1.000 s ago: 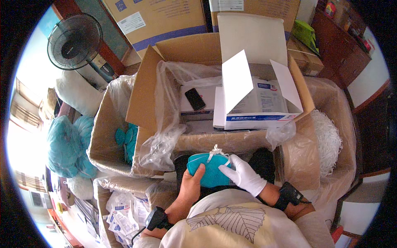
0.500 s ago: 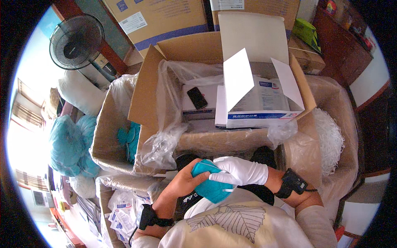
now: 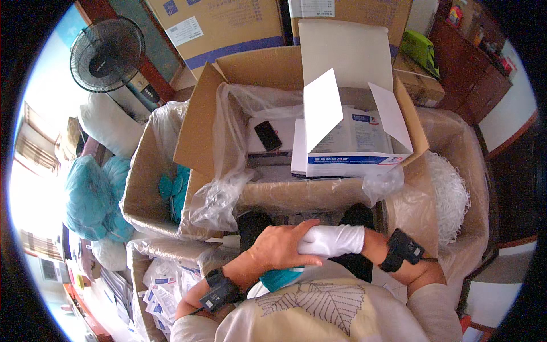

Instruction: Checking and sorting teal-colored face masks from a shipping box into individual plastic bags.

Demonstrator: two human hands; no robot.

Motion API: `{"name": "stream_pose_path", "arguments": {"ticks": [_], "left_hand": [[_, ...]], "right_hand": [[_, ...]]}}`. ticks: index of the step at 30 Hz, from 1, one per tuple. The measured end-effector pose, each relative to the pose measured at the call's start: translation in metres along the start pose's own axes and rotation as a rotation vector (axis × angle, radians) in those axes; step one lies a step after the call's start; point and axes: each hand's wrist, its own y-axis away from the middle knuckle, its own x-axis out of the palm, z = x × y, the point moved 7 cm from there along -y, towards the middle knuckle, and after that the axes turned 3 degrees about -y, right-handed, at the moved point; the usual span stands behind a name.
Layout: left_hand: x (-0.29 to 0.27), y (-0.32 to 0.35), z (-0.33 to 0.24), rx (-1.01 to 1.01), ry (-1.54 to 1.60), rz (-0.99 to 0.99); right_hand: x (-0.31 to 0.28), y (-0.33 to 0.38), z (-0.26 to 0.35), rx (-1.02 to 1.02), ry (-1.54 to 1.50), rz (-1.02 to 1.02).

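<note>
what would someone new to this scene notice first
Probably the wide-open white carton at the right side of the big cardboard box, upper centre. Below, the bare left hand lies across the white-gloved right hand, with a teal piece peeking out beneath. Puffy teal bundles stand out at far left.

Bare left hand (image 3: pixel 279 245) lay over white-gloved right hand (image 3: pixel 326 240), left thumb (image 3: pixel 306 260) pointed rightward on the near side, right fingers were hidden beneath, left forearm (image 3: pixel 244 270) slanted inward, right arm (image 3: pixel 419 275) bent.
</note>
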Motion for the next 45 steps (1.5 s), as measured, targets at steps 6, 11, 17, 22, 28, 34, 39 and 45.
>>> {"name": "stream_pose_path", "arguments": {"ticks": [6,11,17,22,28,34,39,45], "left_hand": [[0.022,0.028,0.047,-0.227,0.141,0.303],[0.011,0.044,0.040,-0.238,0.485,0.387],[-0.009,0.053,0.066,-0.314,0.247,0.273],[-0.025,0.063,0.060,-0.158,0.650,0.298],[-0.016,0.028,0.037,0.028,0.968,-0.139],[0.016,0.008,0.034,-0.079,0.171,0.111],[0.025,0.021,0.017,0.146,0.049,0.130],[0.030,0.055,0.001,0.334,0.383,0.174]], "right_hand": [[-0.034,0.043,0.001,0.602,-0.489,0.094],[-0.049,0.035,-0.004,0.341,-0.380,-0.254],[-0.048,0.043,-0.015,0.461,-0.757,-0.321],[-0.050,0.042,-0.007,0.464,-0.715,-0.256],[-0.028,0.023,-0.003,0.611,-0.422,-0.254],[-0.012,0.027,0.003,0.644,-0.468,-0.202],[-0.001,0.035,0.013,0.631,-0.402,0.028],[0.007,0.056,0.046,0.371,-0.272,0.151]]}}
